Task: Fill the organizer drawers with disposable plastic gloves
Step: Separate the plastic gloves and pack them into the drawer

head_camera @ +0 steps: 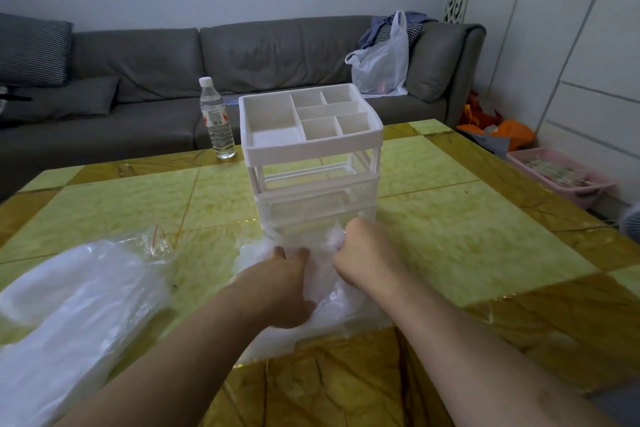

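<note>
A white organizer [311, 142] with a compartment tray on top and clear drawers below stands on the yellow table [467, 243]. Its lowest drawer [311, 218] is pulled toward me. A crumpled wad of clear plastic gloves [329, 298] lies in front of and partly in that drawer. My left hand [287, 288] grips the wad from the left, its fingertips curled over the plastic. My right hand [367, 253] is curled into the gloves at the drawer's front edge. A clear bag holding more gloves [76, 315] lies at the left.
A water bottle [216, 118] stands behind the organizer on the left. A grey sofa [173, 73] with a white plastic bag [384, 62] runs along the back. A pink basket [561, 173] and orange bags sit on the floor at the right.
</note>
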Motion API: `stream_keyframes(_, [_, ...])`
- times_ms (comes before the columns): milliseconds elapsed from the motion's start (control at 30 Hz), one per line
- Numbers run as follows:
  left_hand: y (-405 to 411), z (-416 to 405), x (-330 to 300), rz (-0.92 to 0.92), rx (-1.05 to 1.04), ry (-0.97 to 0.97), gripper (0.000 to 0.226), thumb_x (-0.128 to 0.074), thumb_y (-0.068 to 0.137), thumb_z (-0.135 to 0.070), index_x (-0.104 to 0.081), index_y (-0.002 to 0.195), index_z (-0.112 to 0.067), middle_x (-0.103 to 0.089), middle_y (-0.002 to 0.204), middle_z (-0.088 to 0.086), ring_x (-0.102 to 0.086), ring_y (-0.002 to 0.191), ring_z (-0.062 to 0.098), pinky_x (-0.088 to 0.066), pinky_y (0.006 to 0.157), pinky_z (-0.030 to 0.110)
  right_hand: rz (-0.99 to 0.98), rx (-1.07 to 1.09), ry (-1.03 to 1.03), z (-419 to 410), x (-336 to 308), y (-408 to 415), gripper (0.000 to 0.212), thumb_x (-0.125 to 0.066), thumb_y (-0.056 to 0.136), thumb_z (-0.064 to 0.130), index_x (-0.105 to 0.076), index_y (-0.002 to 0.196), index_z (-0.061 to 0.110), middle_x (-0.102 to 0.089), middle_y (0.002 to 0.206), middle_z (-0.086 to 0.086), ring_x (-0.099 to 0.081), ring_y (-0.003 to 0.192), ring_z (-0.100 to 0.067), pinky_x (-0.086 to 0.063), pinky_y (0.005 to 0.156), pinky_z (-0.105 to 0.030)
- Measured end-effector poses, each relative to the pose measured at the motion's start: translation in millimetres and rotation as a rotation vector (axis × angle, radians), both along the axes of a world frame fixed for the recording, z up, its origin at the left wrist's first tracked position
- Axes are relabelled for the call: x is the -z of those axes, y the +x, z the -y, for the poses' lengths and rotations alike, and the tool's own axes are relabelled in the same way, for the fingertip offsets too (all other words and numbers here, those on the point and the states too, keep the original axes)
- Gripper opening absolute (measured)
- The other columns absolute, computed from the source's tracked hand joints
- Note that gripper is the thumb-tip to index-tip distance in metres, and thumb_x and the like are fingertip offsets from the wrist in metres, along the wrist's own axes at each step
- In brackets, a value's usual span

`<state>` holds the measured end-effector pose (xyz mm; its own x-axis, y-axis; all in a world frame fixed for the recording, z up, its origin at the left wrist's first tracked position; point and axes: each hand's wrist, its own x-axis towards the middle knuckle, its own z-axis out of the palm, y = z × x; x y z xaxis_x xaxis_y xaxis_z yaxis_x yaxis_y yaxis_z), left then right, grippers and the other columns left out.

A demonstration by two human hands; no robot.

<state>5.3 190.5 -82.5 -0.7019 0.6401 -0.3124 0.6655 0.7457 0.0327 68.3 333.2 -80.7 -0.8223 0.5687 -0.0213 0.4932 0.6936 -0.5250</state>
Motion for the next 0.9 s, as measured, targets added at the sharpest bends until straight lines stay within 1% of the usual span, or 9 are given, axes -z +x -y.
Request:
stream_keyframes(167, [0.3, -9.3, 2.1, 0.017, 0.013, -0.007, 0.083, -0.063, 0.091, -0.051, -0.019, 0.158, -0.031, -0.038, 0.149, 0.011, -0.057, 0.123, 0.028, -0.051, 0.094, 0.037, -0.014, 0.048, 0.012, 2.5, -2.7, 3.5, 0.028, -0.057, 0.086, 0.002, -0.046, 0.065, 0.016, -0.049, 0.065, -0.002, -0.051, 0.057, -0.023, -0.035, 0.049, -0.024])
stream_keyframes(267, [1.2, -12.5, 4.6, 0.03, 0.0, -0.012, 0.081, -0.062, 0.089, -0.05, -0.024, 0.157, -0.029, -0.037, 0.15, 0.012, -0.054, 0.127, 0.028, -0.051, 0.098, 0.039, -0.048, 0.029, 0.178, 7.2, -12.8, 10.4, 0.014, -0.059, 0.094, 0.003, -0.061, 0.103, 0.014, -0.062, 0.095, -0.006, -0.066, 0.09, -0.03, -0.048, 0.067, -0.033])
stream_keyframes(333, [0.7, -13.6, 8.0, 0.055, -0.021, 0.001, 0.081, -0.06, 0.087, -0.05, -0.023, 0.156, -0.027, -0.035, 0.153, 0.014, -0.048, 0.134, 0.029, -0.05, 0.103, 0.043, -0.087, 0.001, 0.352, 11.6, -21.2, 13.6, 0.035, -0.062, 0.094, 0.003, -0.055, 0.127, 0.013, -0.059, 0.118, -0.008, -0.061, 0.105, -0.028, -0.051, 0.078, -0.035])
stream_keyframes(400, [2.0, -13.5, 7.9, 0.068, -0.007, -0.004, 0.072, -0.052, 0.085, -0.051, -0.032, 0.149, -0.027, -0.041, 0.151, 0.013, -0.041, 0.139, 0.03, -0.049, 0.104, 0.049, -0.177, -0.071, 0.446, 22.4, -34.1, 16.1, 0.037, -0.064, 0.089, 0.003, -0.053, 0.123, 0.014, -0.052, 0.12, -0.005, -0.051, 0.107, -0.024, -0.048, 0.083, -0.032])
stream_keyframes(500, [1.6, -16.0, 10.2, 0.08, 0.029, -0.03, 0.049, -0.045, 0.089, -0.047, -0.051, 0.133, -0.027, -0.055, 0.142, 0.011, -0.038, 0.142, 0.032, -0.048, 0.103, 0.053, -0.2, -0.162, 0.182, 48.3, -42.3, 19.1, 0.012, -0.061, 0.091, 0.007, -0.056, 0.097, 0.016, -0.053, 0.1, 0.002, -0.052, 0.092, -0.018, -0.045, 0.074, -0.03])
stream_keyframes(567, [1.8, -12.9, 8.7, 0.097, 0.035, -0.039, 0.055, -0.049, 0.094, -0.053, -0.046, 0.144, -0.031, -0.046, 0.152, 0.013, -0.036, 0.144, 0.031, -0.047, 0.107, 0.051, -0.091, -0.147, -0.009, 57.0, -33.7, 15.1, 0.007, -0.059, 0.093, 0.01, -0.063, 0.097, 0.013, -0.061, 0.098, -0.002, -0.061, 0.091, -0.021, -0.052, 0.074, -0.033])
stream_keyframes(700, [0.8, -5.8, 8.5, 0.14, 0.036, 0.075, 0.084, -0.063, 0.09, -0.056, -0.026, 0.157, -0.022, -0.046, 0.152, 0.01, -0.028, 0.146, 0.031, -0.044, 0.11, 0.045, 0.105, -0.146, -0.004, 38.4, -0.9, 1.2, 0.028, -0.057, 0.098, 0.026, -0.06, 0.122, 0.013, -0.061, 0.124, -0.012, -0.058, 0.118, -0.033, -0.051, 0.1, -0.042])
stream_keyframes(800, [7.2, -1.6, -3.8, 0.157, 0.051, 0.079, 0.085, -0.064, 0.098, -0.042, -0.015, 0.16, -0.012, -0.032, 0.158, 0.016, -0.029, 0.147, 0.035, -0.037, 0.116, 0.041, 0.302, -0.213, 0.058, 31.0, 11.4, -1.6, 0.055, -0.056, 0.091, 0.035, -0.052, 0.143, 0.016, -0.053, 0.144, -0.009, -0.039, 0.139, -0.033, -0.032, 0.119, -0.042])
stream_keyframes(900, [5.0, 1.1, -7.2, 0.197, -0.003, 0.127, 0.096, -0.072, 0.093, -0.041, -0.011, 0.161, -0.011, -0.026, 0.157, 0.014, -0.04, 0.139, 0.03, -0.041, 0.111, 0.035, 0.389, -0.169, -0.015, 34.6, 14.9, -3.1, 0.085, -0.064, 0.076, 0.043, -0.037, 0.152, 0.018, -0.033, 0.154, -0.009, -0.023, 0.145, -0.035, -0.028, 0.124, -0.046])
